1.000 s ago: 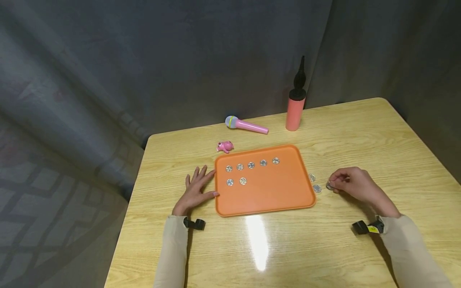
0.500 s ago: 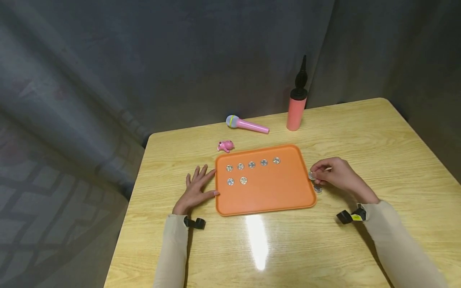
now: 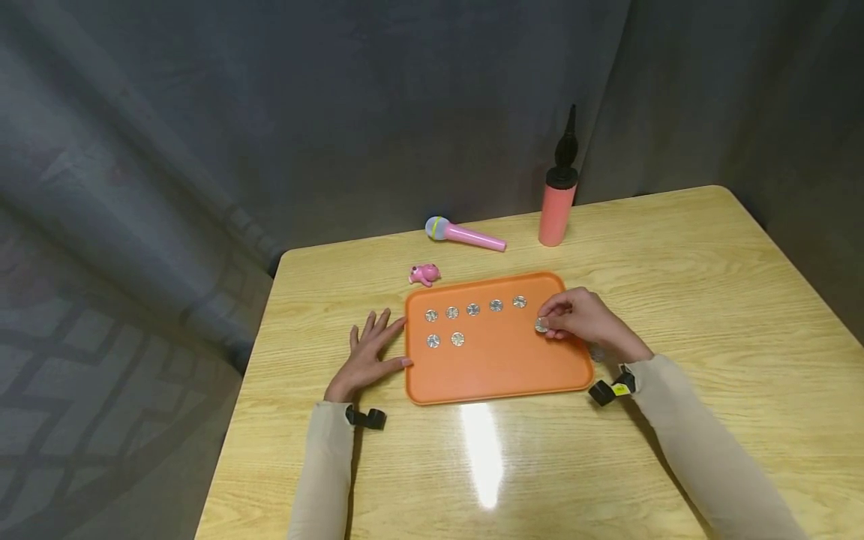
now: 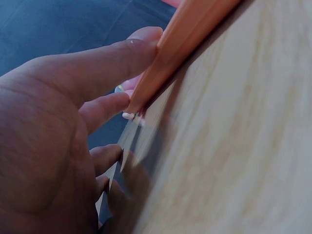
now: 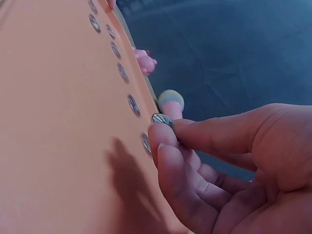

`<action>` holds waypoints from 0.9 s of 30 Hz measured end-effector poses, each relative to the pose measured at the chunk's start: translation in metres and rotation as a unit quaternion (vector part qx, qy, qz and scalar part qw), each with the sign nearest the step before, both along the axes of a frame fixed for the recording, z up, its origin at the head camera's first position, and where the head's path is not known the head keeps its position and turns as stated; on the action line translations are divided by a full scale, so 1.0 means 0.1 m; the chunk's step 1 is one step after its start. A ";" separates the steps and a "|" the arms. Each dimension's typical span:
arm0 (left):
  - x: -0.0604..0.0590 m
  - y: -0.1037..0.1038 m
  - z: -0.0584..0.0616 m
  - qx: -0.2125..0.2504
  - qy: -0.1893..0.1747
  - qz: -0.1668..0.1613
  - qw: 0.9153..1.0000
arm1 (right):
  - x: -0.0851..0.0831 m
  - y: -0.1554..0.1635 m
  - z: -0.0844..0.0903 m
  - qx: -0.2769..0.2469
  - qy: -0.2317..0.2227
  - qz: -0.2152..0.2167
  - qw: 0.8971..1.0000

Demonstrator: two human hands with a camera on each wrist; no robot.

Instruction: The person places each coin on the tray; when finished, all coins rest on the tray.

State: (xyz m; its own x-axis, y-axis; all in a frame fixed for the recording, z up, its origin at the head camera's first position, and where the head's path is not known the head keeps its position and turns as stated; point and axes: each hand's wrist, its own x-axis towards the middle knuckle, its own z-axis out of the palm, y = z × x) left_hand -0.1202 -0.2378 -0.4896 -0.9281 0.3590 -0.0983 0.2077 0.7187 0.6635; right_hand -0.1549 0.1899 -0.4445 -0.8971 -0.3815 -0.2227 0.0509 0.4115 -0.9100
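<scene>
An orange tray [image 3: 499, 367] lies on the table with several silver coins on it: a far row of several and a second row, of which one coin [image 3: 457, 339] is the rightmost. My right hand [image 3: 577, 315] is over the tray's right part, pinching a coin [image 5: 162, 119] between thumb and fingertips; the hand's shadow falls on the tray in the right wrist view. My left hand [image 3: 367, 356] lies at the tray's left side, fingers spread, with thumb and index fingertips touching the rim [image 4: 163, 58]. Another coin [image 3: 597, 352] lies just outside the tray's right edge, partly covered by my right wrist.
Behind the tray lie a small pink animal figure [image 3: 424, 274] and a pink toy microphone [image 3: 466, 234]. A pink hand pump with a black top [image 3: 555, 214] stands upright near the table's back edge. Dark grey curtains [image 3: 378, 112] hang behind the wooden table [image 3: 709, 300].
My right hand has moved left with its coin, from the table right of the tray to over the tray. My left hand and the coins on the tray have stayed in place.
</scene>
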 end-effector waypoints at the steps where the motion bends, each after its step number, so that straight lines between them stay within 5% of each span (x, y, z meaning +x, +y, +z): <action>1: 0.00 0.00 0.00 0.000 -0.001 0.000 1.000 | -0.02 -0.04 -0.01 -0.004 -0.005 0.001 1.000; 6: 0.00 -0.01 0.00 -0.001 -0.002 0.002 1.000 | -0.09 -0.26 -0.07 -0.034 -0.023 0.019 0.999; 15: 0.00 0.01 0.00 0.002 0.002 -0.004 1.000 | -0.16 -0.65 -0.17 -0.013 -0.028 0.037 0.999; 24: -0.01 0.01 0.00 -0.010 0.000 0.003 1.000 | -0.17 -0.92 -0.15 0.026 0.005 0.055 0.998; 27: -0.01 0.01 0.00 -0.010 0.001 0.003 1.000 | -0.17 -0.97 -0.15 0.055 0.047 0.066 0.995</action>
State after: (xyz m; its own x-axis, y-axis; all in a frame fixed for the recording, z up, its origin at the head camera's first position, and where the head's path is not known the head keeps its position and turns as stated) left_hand -0.1214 -0.2371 -0.4899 -0.9303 0.3521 -0.1031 0.2054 0.7325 0.6490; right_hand -0.1720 0.0926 -0.4600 -0.8597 -0.4754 -0.1868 -0.0934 0.5059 -0.8575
